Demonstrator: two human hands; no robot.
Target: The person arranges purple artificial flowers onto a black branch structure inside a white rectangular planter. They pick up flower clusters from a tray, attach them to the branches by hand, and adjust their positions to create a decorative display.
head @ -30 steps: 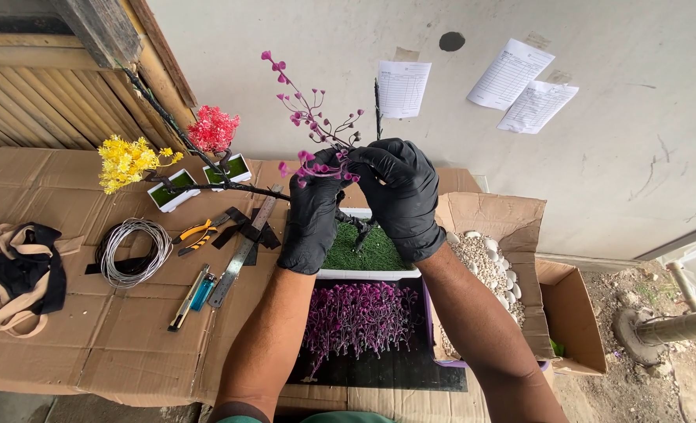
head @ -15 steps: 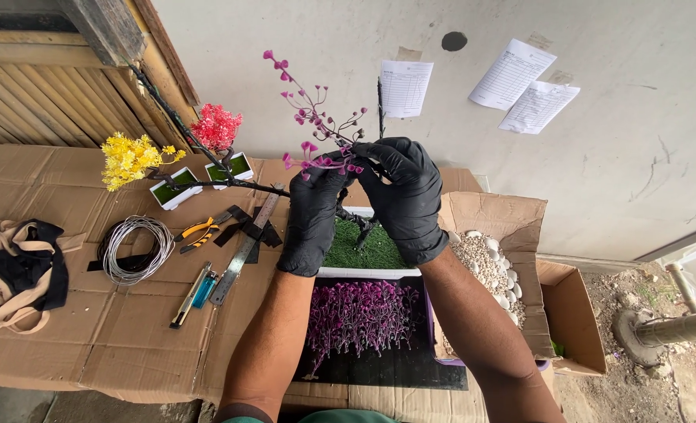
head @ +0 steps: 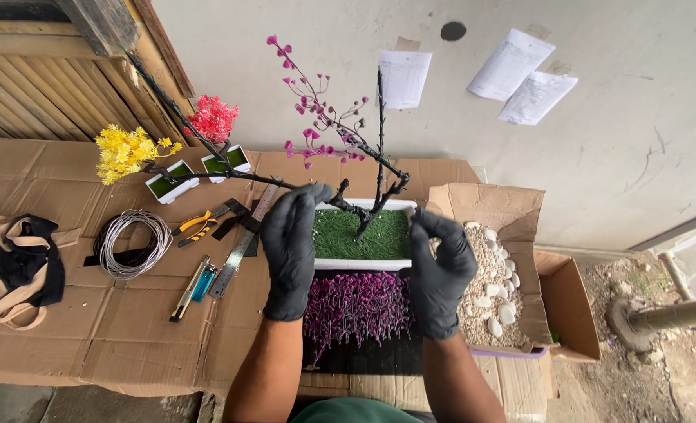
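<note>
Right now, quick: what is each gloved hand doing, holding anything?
Left hand: open, holding nothing, fingers up beside the white planter.
Right hand: loosely curled at the planter's right end; whether it grips anything cannot be told.

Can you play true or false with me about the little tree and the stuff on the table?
1. Both hands wear black gloves. True: the left hand and the right hand are both gloved.
2. The little tree stands in a white tray of green grass. True.
3. The right hand is holding the pliers. False: the yellow-handled pliers lie on the cardboard, away from both hands.
4. The tree's flowers are blue. False: its blossoms are pink-purple.
5. The box to the right of the tray holds pebbles. True: white and pale pebbles fill it.
6. The wire coil hangs on the wall. False: it lies flat on the cardboard.
</note>
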